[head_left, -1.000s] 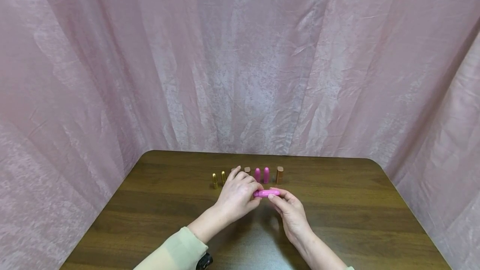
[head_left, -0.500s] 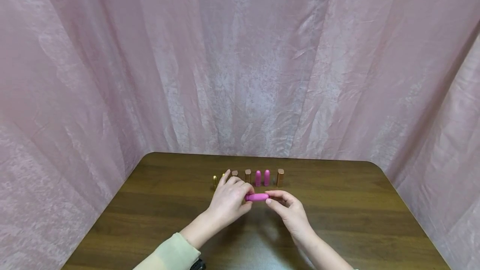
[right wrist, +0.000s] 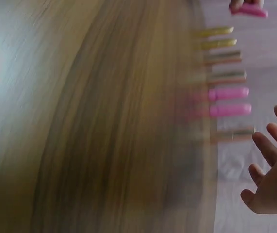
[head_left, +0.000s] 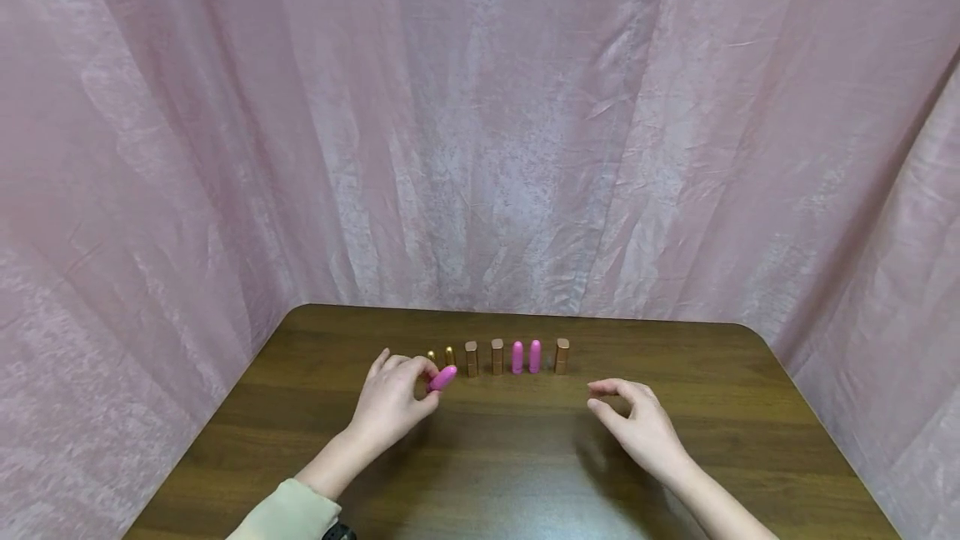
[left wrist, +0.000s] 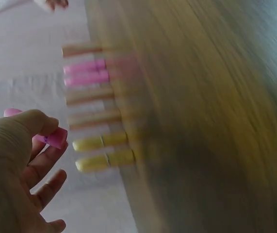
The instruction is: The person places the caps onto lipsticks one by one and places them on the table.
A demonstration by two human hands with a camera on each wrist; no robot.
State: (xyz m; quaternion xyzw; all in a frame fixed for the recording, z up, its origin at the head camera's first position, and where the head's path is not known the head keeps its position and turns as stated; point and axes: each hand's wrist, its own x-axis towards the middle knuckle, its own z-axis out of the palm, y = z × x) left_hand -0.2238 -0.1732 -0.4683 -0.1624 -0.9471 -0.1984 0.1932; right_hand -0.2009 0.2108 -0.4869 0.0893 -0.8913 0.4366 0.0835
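Note:
In the head view my left hand pinches a pink, round-ended lipstick tube between thumb and fingers, above the table and tilted. The left wrist view shows the same pink tube partly covered by the thumb. My right hand is at the right over the table, thumb and fingers apart and loosely bent, holding nothing. Behind the hands stands a row of upright lipstick tubes: two gold ones partly hidden by the left hand, two copper square ones, two pink ones, and another copper one.
The brown wooden table has a rounded far edge close behind the row. A pink curtain hangs behind it and at both sides. Both wrist views are blurred over the tabletop.
My right hand has let go of the pink lipstick tube and moved right. My left hand has carried the tube to the left, uncovering the copper tubes and moving in front of the gold ones.

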